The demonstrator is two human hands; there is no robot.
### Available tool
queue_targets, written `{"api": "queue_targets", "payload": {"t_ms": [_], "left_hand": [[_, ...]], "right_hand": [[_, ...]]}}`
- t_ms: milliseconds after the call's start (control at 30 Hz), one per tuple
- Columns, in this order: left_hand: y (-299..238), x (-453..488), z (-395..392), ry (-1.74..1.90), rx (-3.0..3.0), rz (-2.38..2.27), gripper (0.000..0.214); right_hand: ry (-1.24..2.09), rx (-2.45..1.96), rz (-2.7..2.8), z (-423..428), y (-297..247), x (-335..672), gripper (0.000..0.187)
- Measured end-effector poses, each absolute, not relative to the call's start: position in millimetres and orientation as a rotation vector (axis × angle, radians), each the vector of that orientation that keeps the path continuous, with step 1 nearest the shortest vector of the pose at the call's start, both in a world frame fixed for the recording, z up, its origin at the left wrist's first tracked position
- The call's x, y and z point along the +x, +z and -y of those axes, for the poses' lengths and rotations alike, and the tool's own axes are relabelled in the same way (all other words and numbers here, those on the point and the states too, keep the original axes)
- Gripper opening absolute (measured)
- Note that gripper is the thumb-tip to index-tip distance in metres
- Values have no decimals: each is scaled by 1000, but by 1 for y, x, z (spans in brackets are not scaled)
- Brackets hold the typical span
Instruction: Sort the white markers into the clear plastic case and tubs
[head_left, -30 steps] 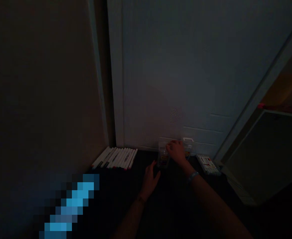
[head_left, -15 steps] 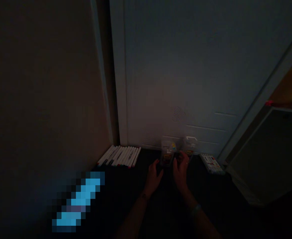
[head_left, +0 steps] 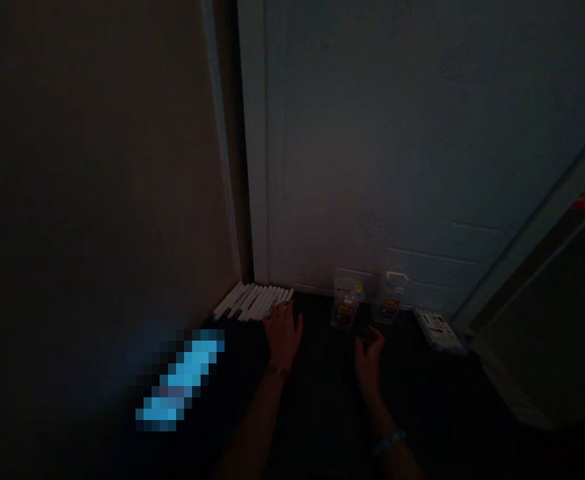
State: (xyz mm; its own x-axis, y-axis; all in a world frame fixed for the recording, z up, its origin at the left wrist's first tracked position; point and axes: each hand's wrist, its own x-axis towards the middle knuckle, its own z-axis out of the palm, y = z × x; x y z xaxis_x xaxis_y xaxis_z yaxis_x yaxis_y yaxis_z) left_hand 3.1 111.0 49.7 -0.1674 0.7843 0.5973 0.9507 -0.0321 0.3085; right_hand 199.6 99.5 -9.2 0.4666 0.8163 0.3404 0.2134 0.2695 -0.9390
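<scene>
A row of white markers (head_left: 252,301) with dark and coloured ends lies side by side on the dark surface near the wall. My left hand (head_left: 283,333) reaches over the right end of the row, its fingers stretched out on the nearest markers. Two clear plastic cases (head_left: 345,307) with printed labels stand upright against the white panel, one left of the other. Just in front of them hovers my right hand (head_left: 371,350), fingers loosely bent and apart, with nothing visible in it. Dim light blurs fine details of both hands.
A flat pack with a colourful label (head_left: 440,331) lies right of the cases. Left of my arm is a bright blue pixelated area (head_left: 182,383). A brown wall (head_left: 122,167) borders the left, and a white panel (head_left: 347,133) rises behind the objects.
My left hand has moved left from beside the plastic case onto the markers. My right hand has drawn back from the cases toward me. The view has shifted slightly.
</scene>
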Motion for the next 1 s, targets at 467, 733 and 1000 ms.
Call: {"api": "queue_targets", "payload": {"t_ms": [467,733,1000], "left_hand": [[26,-22,-116,-550,-1761,2133,30],[25,-20,-120,-577,-1716,2120,32],[45,-18,-114,-814,-1586,2144,31]], "right_hand": [[583,-1282,1150,-92,-3,197,41],[610,-1322,1157,-93,-4,196,39],[647,-1301,1118,-91,-3,195,38]]}}
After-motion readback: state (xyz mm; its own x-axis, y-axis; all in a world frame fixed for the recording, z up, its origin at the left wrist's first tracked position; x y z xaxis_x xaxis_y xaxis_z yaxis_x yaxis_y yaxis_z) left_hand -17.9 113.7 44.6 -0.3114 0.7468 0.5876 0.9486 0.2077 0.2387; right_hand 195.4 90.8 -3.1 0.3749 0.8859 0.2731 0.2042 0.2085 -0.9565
